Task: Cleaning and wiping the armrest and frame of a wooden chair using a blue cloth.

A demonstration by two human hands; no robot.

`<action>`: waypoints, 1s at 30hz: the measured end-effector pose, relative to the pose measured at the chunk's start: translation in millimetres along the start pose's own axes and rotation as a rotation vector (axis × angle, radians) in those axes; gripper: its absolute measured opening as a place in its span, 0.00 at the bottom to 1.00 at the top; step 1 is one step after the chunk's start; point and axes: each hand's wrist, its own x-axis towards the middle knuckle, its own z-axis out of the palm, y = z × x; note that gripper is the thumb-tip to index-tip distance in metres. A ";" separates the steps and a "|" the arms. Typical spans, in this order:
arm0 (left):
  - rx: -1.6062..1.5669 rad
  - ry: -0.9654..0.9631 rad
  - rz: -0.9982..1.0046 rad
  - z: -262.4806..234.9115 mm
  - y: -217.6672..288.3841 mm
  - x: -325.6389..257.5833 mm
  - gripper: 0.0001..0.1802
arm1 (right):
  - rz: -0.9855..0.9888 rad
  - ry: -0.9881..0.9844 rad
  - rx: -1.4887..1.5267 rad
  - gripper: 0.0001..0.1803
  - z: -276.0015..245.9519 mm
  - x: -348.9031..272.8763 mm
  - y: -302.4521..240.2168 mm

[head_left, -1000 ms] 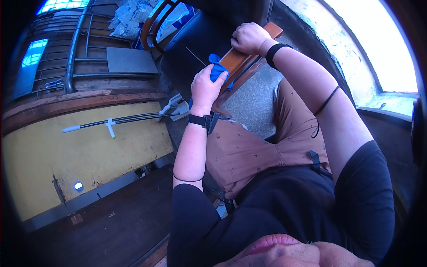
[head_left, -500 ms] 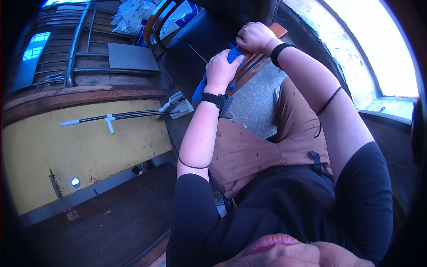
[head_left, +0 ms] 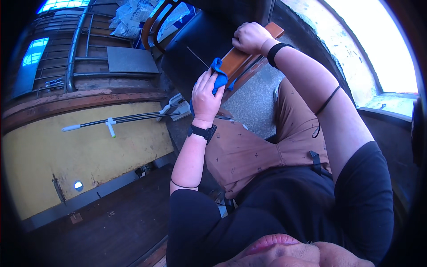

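Note:
A brown wooden armrest (head_left: 235,62) runs along the side of a chair with a dark seat (head_left: 189,46). My left hand (head_left: 206,99) presses a crumpled blue cloth (head_left: 219,80) onto the near end of this armrest, its fingers laid over the fabric. Part of the cloth sticks out past my fingertips and beside my thumb; the rest is hidden under the palm. Farther along, my right hand (head_left: 252,38) is closed over the armrest's edge near its far end, with the fingertips partly out of sight.
To the left, a black-and-white rod-like tool (head_left: 111,121) lies across a yellow board (head_left: 44,147). Behind it stand a metal frame (head_left: 73,49) and a grey panel (head_left: 132,59). Plastic bags (head_left: 129,20) sit beyond the chair. A bright window (head_left: 378,40) is at the right.
My left hand has slid with the blue cloth along the armrest toward its near end, down and left, baring more wood. My right hand has stayed nearly in place.

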 end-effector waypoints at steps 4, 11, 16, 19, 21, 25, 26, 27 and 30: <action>-0.073 -0.091 -0.180 -10.2 -4.4 7.9 0.33 | -0.006 -0.016 -0.008 0.22 -0.7 -0.5 -3.4; -0.094 -0.231 -0.306 -10.7 -8.9 22.7 0.38 | 0.063 -0.087 -0.020 0.21 -3.2 -0.3 -3.1; -0.318 -0.220 -0.387 -5.9 -36.5 2.1 0.36 | 0.043 -0.098 -0.025 0.21 -8.5 -0.2 -7.0; -0.536 -0.185 -0.558 -7.9 -51.5 -19.1 0.32 | 0.062 -0.111 0.008 0.21 -7.7 -0.1 -6.5; -0.630 -0.195 -0.637 -9.0 -59.4 -30.3 0.30 | 0.048 -0.106 -0.039 0.21 -8.7 1.2 -10.2; -0.478 -0.229 -0.574 -5.9 -46.5 -6.8 0.30 | 0.066 -0.115 -0.005 0.21 -5.7 1.7 -6.2; -0.482 -0.228 -0.576 -7.1 -38.3 2.4 0.30 | 0.068 -0.106 -0.015 0.21 -4.5 0.9 -6.3; -0.438 -0.256 -0.564 -7.9 -29.7 12.1 0.31 | 0.071 -0.097 -0.025 0.21 -3.6 0.1 -5.9; -0.358 -0.300 -0.533 -7.8 -14.4 34.0 0.30 | 0.064 -0.124 -0.022 0.21 -5.2 1.8 -7.2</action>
